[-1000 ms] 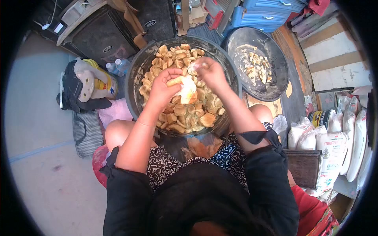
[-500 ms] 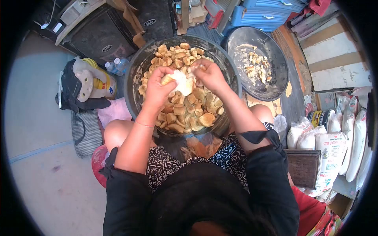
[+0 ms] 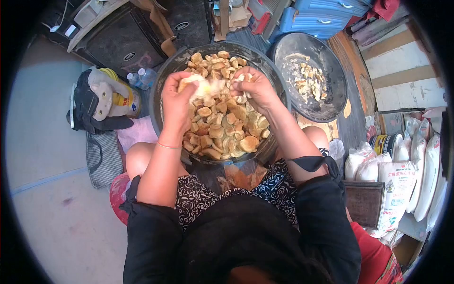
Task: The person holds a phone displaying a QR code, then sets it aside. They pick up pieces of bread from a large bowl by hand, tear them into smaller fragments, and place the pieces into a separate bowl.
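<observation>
Left hand [image 3: 177,97] closed on a pale, torn bread piece [image 3: 203,88]; right hand [image 3: 255,90] pinching a scrap, both above the large basin [image 3: 259,56]. Tearing looks partly done. Below lie many brown pieces [image 3: 217,131], apparently untorn; beyond, a shallower basin [image 3: 326,108] bears fragments [image 3: 309,79].

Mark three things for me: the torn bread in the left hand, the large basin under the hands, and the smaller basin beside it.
Torn bread [image 3: 203,88]: head view, on its exposed white inside.
Large basin [image 3: 176,64]: head view, on its bare upper-left inner wall.
Smaller basin [image 3: 332,61]: head view, on its bare upper-right inside.
</observation>
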`<state>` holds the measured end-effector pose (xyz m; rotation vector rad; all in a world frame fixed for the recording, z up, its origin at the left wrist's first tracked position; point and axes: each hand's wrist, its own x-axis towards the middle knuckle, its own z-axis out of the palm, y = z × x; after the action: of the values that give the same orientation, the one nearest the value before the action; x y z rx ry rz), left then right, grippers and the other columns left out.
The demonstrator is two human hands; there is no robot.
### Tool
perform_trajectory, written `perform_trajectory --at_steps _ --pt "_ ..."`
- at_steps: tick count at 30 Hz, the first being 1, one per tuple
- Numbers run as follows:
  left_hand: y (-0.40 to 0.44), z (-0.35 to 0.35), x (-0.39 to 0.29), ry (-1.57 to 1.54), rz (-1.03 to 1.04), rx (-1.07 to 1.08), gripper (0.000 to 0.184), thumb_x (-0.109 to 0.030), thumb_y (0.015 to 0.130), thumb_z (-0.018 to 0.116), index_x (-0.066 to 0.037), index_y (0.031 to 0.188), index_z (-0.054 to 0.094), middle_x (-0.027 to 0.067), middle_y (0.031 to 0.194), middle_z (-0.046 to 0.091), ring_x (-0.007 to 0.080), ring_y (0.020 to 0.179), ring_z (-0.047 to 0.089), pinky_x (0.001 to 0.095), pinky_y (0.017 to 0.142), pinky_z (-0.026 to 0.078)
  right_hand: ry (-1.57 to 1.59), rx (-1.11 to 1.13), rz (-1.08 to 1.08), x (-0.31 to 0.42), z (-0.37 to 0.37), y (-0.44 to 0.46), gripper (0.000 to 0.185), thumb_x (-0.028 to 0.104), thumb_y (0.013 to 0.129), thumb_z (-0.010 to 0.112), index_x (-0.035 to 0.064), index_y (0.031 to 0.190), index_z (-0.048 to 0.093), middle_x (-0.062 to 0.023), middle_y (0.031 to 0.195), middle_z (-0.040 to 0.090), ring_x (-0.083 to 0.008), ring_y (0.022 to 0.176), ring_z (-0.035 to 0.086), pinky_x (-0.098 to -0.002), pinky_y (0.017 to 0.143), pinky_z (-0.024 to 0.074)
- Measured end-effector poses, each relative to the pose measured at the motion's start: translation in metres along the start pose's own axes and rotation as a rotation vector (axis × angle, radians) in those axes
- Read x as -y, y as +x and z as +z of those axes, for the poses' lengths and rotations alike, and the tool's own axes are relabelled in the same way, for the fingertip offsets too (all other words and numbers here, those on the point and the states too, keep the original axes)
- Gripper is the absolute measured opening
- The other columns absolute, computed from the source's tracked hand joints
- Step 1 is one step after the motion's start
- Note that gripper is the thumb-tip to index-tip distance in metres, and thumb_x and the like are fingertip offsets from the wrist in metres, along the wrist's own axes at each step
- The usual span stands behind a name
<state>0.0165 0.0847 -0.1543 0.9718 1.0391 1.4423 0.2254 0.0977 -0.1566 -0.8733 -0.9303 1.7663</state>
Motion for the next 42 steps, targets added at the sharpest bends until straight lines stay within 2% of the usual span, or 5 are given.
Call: perform_trajectory --at_steps 9,15,21,27,42 --pt "-0.01 0.016 0.005 0.074 0.009 0.096 0.022 0.005 0.076 0.061 -0.004 0.095 0.054 0.0037 0.092 0.057 0.0095 0.083 0.055 0.0224 0.074 0.045 0.141 0.094 0.194 -0.023 0.023 -0.003 0.026 0.008 0.082 0.061 0.0033 0.105 0.049 -0.0063 0.092 0.058 -0.0154 0.085 0.059 -0.0328 0.07 0.0544" --pt "0.009 -0.011 0.001 0.058 0.118 -0.173 0.019 0.003 0.076 0.061 -0.003 0.094 0.057 0.004 0.091 0.058 0.0101 0.081 0.054 0.0217 0.075 0.043 0.146 -0.034 0.046 0.001 -0.001 0.001 0.017 0.007 0.084 0.057 0.0042 0.101 0.052 -0.0085 0.092 0.059 -0.0186 0.086 0.061 -0.038 0.075 0.0554" --pt "-0.017 0.018 0.009 0.058 -0.414 0.277 0.025 -0.019 0.083 0.061 0.0 0.1 0.058 0.004 0.09 0.059 0.0094 0.083 0.054 0.0234 0.076 0.042 0.319 0.011 -0.088 -0.023 0.019 0.001 0.016 0.016 0.09 0.051 0.0063 0.102 0.052 -0.0046 0.098 0.056 -0.0154 0.09 0.055 -0.0271 0.081 0.0453" --pt "-0.018 0.026 0.008 -0.085 -0.364 0.232 0.032 -0.017 0.083 0.061 0.002 0.108 0.053 0.004 0.094 0.06 0.0098 0.082 0.057 0.0234 0.073 0.045 -0.259 -0.005 -0.142 -0.027 0.024 -0.001 0.039 0.024 0.09 0.052 0.0015 0.12 0.043 -0.0081 0.111 0.05 -0.0166 0.1 0.048 -0.0282 0.087 0.0381" --pt "-0.015 0.024 0.004 -0.257 -0.348 0.209 0.031 -0.012 0.085 0.059 0.003 0.111 0.051 0.0065 0.101 0.06 0.0133 0.09 0.057 0.0266 0.08 0.045 0.081 0.017 -0.062 -0.005 0.005 0.001 0.028 -0.004 0.071 0.058 0.002 0.098 0.054 -0.003 0.092 0.058 -0.0112 0.082 0.055 -0.023 0.073 0.0459"
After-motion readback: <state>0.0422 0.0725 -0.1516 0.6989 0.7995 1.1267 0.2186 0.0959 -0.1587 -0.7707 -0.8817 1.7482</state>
